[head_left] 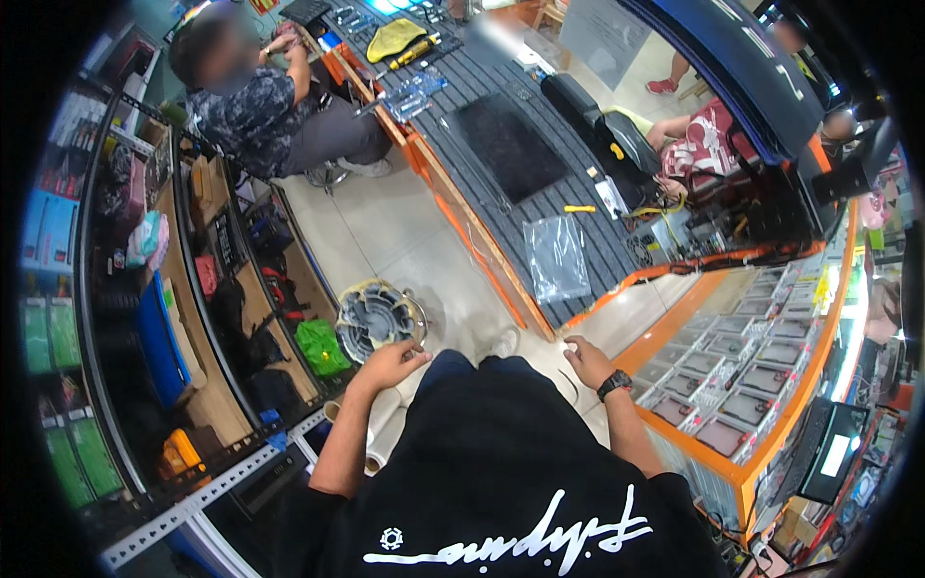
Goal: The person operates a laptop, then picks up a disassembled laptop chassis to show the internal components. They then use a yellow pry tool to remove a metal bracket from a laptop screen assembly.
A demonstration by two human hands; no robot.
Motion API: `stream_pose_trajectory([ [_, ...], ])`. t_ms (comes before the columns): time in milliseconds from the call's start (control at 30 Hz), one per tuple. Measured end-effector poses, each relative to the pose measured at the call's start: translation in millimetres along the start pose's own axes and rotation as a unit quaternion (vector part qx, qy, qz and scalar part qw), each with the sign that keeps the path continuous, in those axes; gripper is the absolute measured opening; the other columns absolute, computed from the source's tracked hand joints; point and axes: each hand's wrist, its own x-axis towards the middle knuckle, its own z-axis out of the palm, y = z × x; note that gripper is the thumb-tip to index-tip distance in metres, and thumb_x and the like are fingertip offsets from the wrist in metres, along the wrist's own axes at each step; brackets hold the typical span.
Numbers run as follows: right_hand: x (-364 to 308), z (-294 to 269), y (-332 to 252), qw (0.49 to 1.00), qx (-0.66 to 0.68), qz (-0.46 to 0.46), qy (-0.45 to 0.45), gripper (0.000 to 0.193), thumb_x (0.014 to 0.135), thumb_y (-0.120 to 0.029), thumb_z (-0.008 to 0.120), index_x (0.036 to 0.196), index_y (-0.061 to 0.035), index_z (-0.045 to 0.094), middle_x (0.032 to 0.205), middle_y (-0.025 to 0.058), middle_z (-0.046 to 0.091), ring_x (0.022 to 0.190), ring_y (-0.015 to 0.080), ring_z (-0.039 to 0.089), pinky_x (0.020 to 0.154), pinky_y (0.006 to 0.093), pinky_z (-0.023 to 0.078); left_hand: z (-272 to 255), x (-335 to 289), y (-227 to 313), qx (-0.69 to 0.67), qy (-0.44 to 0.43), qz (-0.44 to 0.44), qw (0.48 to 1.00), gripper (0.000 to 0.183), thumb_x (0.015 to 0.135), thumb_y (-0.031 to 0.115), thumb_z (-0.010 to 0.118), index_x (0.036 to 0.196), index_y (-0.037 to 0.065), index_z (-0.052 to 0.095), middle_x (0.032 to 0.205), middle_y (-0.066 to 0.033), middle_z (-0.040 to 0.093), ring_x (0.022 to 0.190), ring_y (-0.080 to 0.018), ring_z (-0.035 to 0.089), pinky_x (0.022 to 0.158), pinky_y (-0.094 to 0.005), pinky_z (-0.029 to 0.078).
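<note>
My left hand [395, 364] hangs with fingers loosely bent and apart and nothing in it, just beside a round stool [378, 320] with a worn grey and cream seat. My right hand [587, 366], with a dark watch [614, 385] on its wrist, is also empty, its thumb and fingers apart. It hovers below the near corner of a workbench [540, 292] with a dark striped mat and orange edging. On the bench lie a dark flat panel [509, 144], a clear plastic bag [557, 258] and a small yellow tool [579, 209].
Shelves of boxed goods [58, 250] line the left side, with a green plastic bag [321, 349] beside the stool. A glass display case [742, 376] stands at right. A person [260, 106] sits left of the bench; another person [708, 144] is across it. White rolls [385, 433] stand beside my left forearm.
</note>
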Motion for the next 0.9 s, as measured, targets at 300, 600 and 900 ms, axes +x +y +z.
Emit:
stream_pose_trajectory([
  [300,135.5,-88.8,-139.1,0.993,0.067,-0.054,0.076,0.023,0.103,-0.022,0.065,0.117,-0.0035,0.068,0.094,0.0173,0.071,0.084,0.0315,0.069,0.075,0.0422,0.053,-63.1,100.1,-56.6,-0.034,-0.044,-0.088,0.995,0.061,0.097,0.061,0.064,0.117,0.004,0.075,0.103,-0.0178,0.077,0.098,-0.0316,0.074,0.089,-0.0428,0.055],
  [600,223.2,-19.6,-178.3,0.977,0.089,0.102,0.167,0.024,0.102,-0.025,0.068,0.099,-0.0009,0.068,0.088,0.0174,0.069,0.076,0.0344,0.066,0.069,0.0433,0.051,-132.1,297.3,-227.5,-0.044,-0.116,-0.210,0.970,0.065,0.098,0.058,0.059,0.113,-0.003,0.074,0.104,-0.0274,0.076,0.106,-0.0427,0.072,0.094,-0.0493,0.055],
  [900,255.0,35.1,-200.1,0.954,-0.034,0.179,0.239,0.025,0.097,-0.016,0.069,0.077,-0.0053,0.057,0.073,0.0134,0.058,0.064,0.0360,0.059,0.057,0.0460,0.046,-84.1,357.7,-447.4,0.256,-0.348,-0.048,0.901,0.057,0.093,0.047,0.062,0.121,-0.002,0.071,0.122,-0.0307,0.070,0.119,-0.0454,0.065,0.103,-0.0503,0.053],
])
